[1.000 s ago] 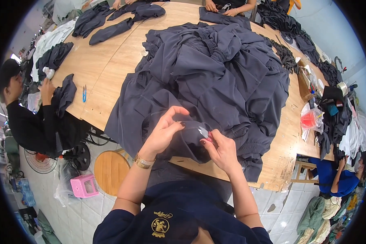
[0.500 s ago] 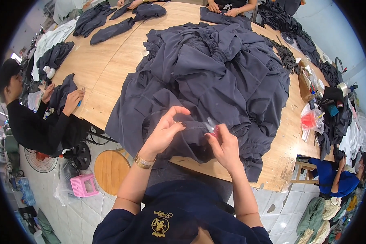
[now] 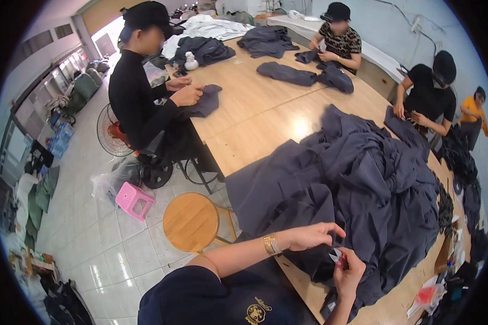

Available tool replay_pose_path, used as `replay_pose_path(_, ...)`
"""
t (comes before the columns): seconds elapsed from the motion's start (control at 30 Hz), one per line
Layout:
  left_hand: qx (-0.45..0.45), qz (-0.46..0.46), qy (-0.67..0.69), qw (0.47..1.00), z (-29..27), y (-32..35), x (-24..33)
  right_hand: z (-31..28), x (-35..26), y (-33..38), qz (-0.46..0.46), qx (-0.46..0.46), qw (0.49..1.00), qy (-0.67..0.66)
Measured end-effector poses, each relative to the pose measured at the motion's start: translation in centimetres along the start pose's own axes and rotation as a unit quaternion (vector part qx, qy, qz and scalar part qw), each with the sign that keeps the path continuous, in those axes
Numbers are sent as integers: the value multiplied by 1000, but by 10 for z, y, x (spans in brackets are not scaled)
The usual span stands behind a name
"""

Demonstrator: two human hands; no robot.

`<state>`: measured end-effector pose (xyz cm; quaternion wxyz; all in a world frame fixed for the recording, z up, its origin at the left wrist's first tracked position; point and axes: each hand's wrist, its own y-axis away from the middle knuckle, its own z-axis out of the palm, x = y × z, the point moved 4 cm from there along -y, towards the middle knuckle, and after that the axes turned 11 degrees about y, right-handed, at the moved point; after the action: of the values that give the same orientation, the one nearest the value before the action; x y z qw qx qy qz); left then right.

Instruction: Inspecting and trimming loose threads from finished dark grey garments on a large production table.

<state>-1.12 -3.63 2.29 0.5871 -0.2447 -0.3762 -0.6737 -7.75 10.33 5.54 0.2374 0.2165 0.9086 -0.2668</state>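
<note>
Blue-grey cloth garments [image 3: 368, 179] lie in a large crumpled pile on the wooden table in front of me. Over the near edge of this pile, my left hand [image 3: 315, 236] has its index finger stretched out and the thumb apart from it; the other fingers are partly hidden. I see nothing plainly held in it. Small thread snips [image 3: 336, 257] with metal blades and a reddish grip are held in my right hand [image 3: 350, 269], close below the left fingertips. The blades point up toward the left hand.
The wooden table [image 3: 238, 122] bears more dark garments [image 3: 287, 74] at its far side. Three people sit around it, handling dark cloth. A round wooden stool [image 3: 191, 222], a pink plastic stool [image 3: 135, 201] and a fan [image 3: 114, 132] stand left. A red drink bag [image 3: 427, 295] lies right.
The view has swung left and up, showing more floor and co-workers. My hands have come closer together, with the snips now just below the left fingers.
</note>
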Motion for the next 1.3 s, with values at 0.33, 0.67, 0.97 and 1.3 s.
replay_pose_path(0.33, -4, 13, -49, 999, -2, 2, -4, 19, 16, 8, 165, -44, 970, -173)
replay_pose_path(0.67, 81, 90, -74, 990, -10, 7, 8, 26, 9, 3, 222, 14, 935, -278)
replay_pose_path(0.97, 36, 70, 33, 996, -9, 4, 1, 17, 18, 28, 219, 67, 934, -272)
replay_pose_path(1.3, 32, 68, -10, 997, -4, 8, 4, 2, 8, 28, 40, 41, 991, 125)
